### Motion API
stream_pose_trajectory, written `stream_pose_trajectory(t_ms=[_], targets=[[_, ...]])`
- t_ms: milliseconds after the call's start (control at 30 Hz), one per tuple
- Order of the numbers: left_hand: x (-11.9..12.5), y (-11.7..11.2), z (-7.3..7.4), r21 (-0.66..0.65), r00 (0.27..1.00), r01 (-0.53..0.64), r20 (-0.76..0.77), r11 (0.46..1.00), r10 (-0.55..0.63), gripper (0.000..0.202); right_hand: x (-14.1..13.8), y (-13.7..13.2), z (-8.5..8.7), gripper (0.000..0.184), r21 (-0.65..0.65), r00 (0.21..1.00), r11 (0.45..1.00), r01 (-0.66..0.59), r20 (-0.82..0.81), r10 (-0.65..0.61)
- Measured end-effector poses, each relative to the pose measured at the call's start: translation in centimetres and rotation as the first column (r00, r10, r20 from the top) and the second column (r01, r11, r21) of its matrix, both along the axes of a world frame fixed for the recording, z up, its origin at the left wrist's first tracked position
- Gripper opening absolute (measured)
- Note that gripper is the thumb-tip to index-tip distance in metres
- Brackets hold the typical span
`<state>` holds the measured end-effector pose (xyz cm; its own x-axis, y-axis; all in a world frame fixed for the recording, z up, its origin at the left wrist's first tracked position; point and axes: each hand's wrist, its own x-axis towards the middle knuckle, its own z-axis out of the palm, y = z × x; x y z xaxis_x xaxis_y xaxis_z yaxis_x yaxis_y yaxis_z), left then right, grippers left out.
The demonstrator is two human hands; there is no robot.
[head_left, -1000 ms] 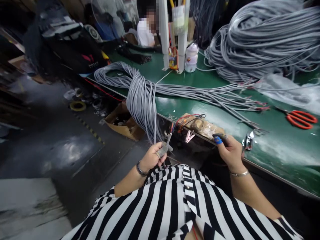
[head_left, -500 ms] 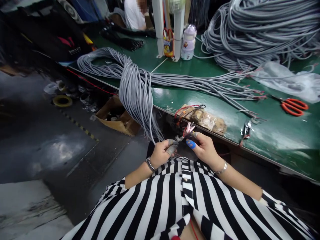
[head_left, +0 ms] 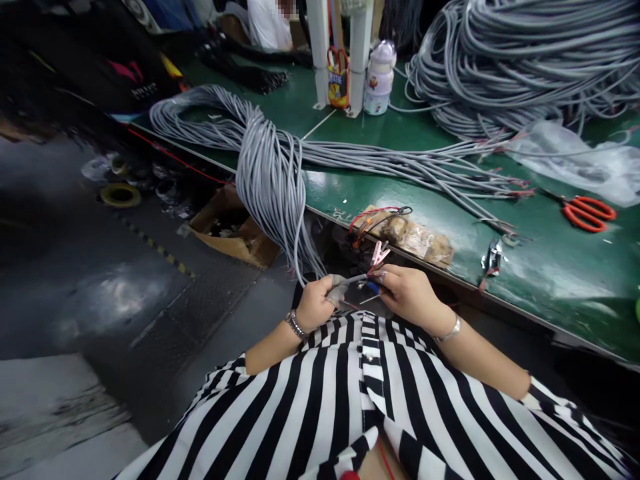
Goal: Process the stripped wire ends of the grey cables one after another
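My left hand is closed around a grey cable in front of my waist, with covers on its fingertips. At the cable's end my right hand pinches the thin wires, a blue cover on one finger. A pink clip stands just above those fingers. Below the cable a second thin grey piece points out from the right hand; its kind is hard to make out. From the table edge a looped bundle of grey cables hangs down close to my left hand.
A taped block with red and black wires lies at the green table's edge. Orange-handled scissors lie to the right, near a small metal tool. Behind are a bottle and a large cable coil. A cardboard box sits below.
My right hand has turned over, its back now facing up and its fingers curled in at the cable end. The left hand has shifted slightly left, and more of the cable shows between the hands.
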<state>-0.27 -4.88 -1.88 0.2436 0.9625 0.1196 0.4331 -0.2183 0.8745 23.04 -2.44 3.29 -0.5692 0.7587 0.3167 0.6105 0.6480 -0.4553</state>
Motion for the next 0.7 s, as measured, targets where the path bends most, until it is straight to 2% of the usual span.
stream_pose_trajectory(t_ms=[100,233,367,433,500,567,633,700], targets=[[0.0,0.3,0.4,-0.075,0.999,0.047,0.030,0.996,-0.045,0.011,0.7,0.2,0.8,0.020,-0.016,0.999,0.999,-0.037,0.037,0.038],[0.5,0.8,0.9,-0.166,0.981,0.120,0.172,0.979,-0.091,0.013,0.6,0.1,0.9,0.026,-0.101,0.994,0.994,-0.032,-0.106,0.021],[1.1,0.9,0.7,-0.114,0.979,0.122,0.174,0.986,-0.101,0.013,-0.3,-0.3,0.3,0.030,-0.230,0.960,0.973,0.027,-0.266,-0.090],[1.2,1.0,0.6,-0.066,0.983,0.129,0.141,0.989,-0.119,0.012,-0.7,-0.3,-0.1,0.021,-0.248,0.952,0.967,0.056,-0.279,-0.127],[1.1,1.1,0.8,-0.060,0.977,0.158,0.153,0.986,-0.148,0.013,-0.9,-0.3,-0.3,0.014,-0.216,0.967,0.976,0.036,-0.238,-0.088],[1.0,1.4,1.3,-0.138,0.946,0.267,0.224,0.954,-0.233,0.017,-0.9,-0.1,-0.3,0.013,-0.161,0.987,0.987,-0.026,-0.162,0.000],[0.8,1.7,2.0,-0.260,0.903,0.388,0.298,0.884,-0.309,0.025,-0.6,0.1,0.0,0.012,-0.119,0.993,0.988,-0.096,-0.085,0.086],[0.7,2.0,2.5,-0.338,0.886,0.426,0.344,0.839,-0.311,0.035,-0.1,0.3,0.6,0.013,-0.104,0.986,0.980,-0.167,-0.038,0.164]])
